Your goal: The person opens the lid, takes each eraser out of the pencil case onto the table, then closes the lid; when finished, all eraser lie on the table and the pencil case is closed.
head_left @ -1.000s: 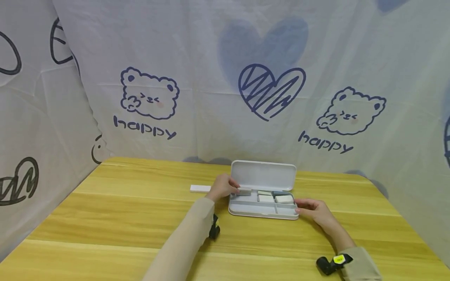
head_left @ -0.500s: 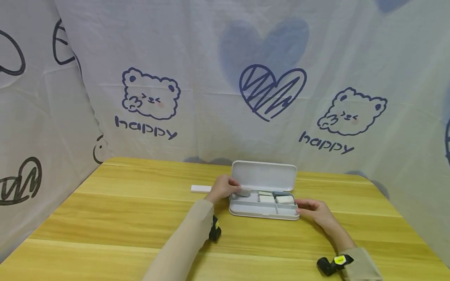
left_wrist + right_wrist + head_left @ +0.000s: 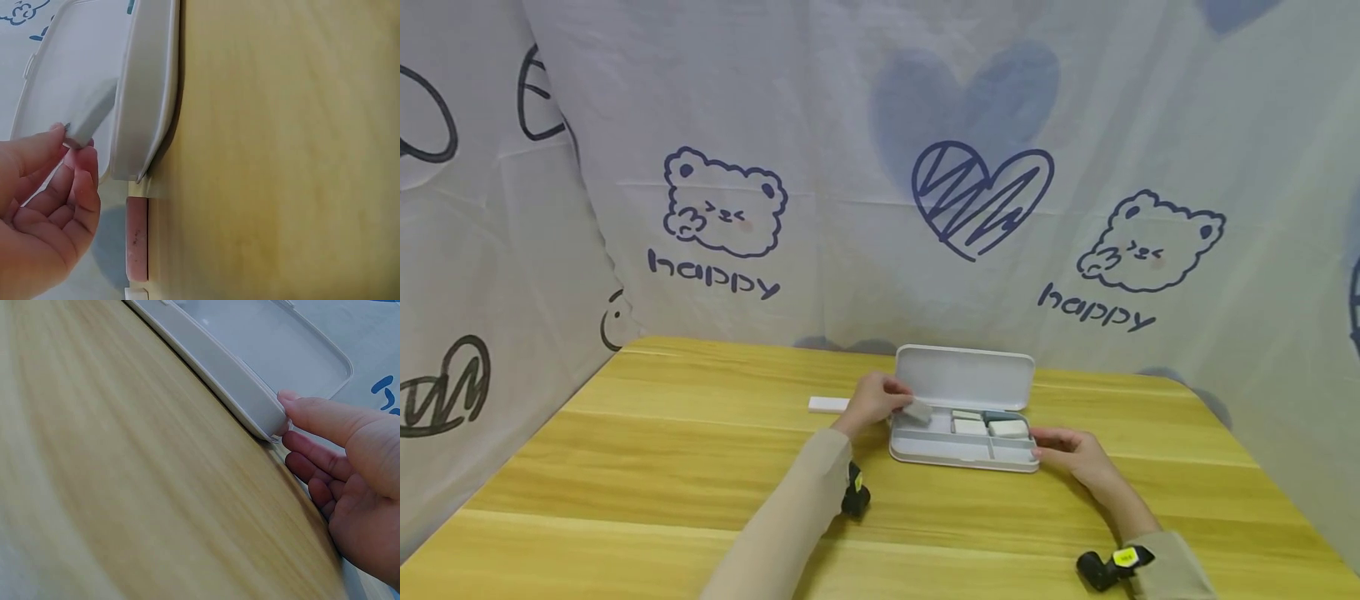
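My left hand (image 3: 874,398) pinches a grey-white eraser (image 3: 94,119) between thumb and fingertips, tilted over the left end of an open white pencil case (image 3: 940,458). In the left wrist view the eraser's far end overlaps the case's rim. Across the case, my right hand (image 3: 1075,454) holds its right end, the thumb on the rim and the fingers by the end wall. White eraser-like blocks (image 3: 1007,429) sit in the case's back right compartments, with a bluish piece (image 3: 1000,415) behind them. The front compartments hold nothing visible.
The case's lid (image 3: 964,377) stands raised at the back, near the patterned cloth (image 3: 850,250). A white bar (image 3: 828,405) lies on the wooden table (image 3: 662,467) left of the case. The left wrist view shows a pinkish block (image 3: 137,237) near the case's end.
The grey-white eraser, flat over the left compartment at first, is now tilted in my left hand's pinch. My right hand stays at the case's right end.
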`<state>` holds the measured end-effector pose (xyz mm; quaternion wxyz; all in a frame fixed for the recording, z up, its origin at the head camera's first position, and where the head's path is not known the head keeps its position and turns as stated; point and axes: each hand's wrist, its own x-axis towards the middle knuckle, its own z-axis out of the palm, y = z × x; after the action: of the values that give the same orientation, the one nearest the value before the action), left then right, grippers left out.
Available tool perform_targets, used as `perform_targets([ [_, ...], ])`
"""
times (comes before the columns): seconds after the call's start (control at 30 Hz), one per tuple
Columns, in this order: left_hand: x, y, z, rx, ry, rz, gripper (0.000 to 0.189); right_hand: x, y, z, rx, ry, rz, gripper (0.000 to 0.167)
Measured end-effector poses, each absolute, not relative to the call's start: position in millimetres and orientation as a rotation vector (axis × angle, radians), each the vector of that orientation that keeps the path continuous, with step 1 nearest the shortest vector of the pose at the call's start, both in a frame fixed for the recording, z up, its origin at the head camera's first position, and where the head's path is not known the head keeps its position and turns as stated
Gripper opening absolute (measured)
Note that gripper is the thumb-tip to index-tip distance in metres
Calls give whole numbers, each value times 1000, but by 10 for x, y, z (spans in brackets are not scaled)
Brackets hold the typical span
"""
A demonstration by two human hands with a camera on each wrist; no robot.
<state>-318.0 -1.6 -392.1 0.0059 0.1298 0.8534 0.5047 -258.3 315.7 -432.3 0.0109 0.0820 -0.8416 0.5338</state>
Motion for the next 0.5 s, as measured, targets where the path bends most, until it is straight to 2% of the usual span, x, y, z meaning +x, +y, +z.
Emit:
perform_targets([
  [0.5,-3151,-207,-3864,263,2386,1851,11,-2603,3160,-4335,260,-2624,1669,45],
])
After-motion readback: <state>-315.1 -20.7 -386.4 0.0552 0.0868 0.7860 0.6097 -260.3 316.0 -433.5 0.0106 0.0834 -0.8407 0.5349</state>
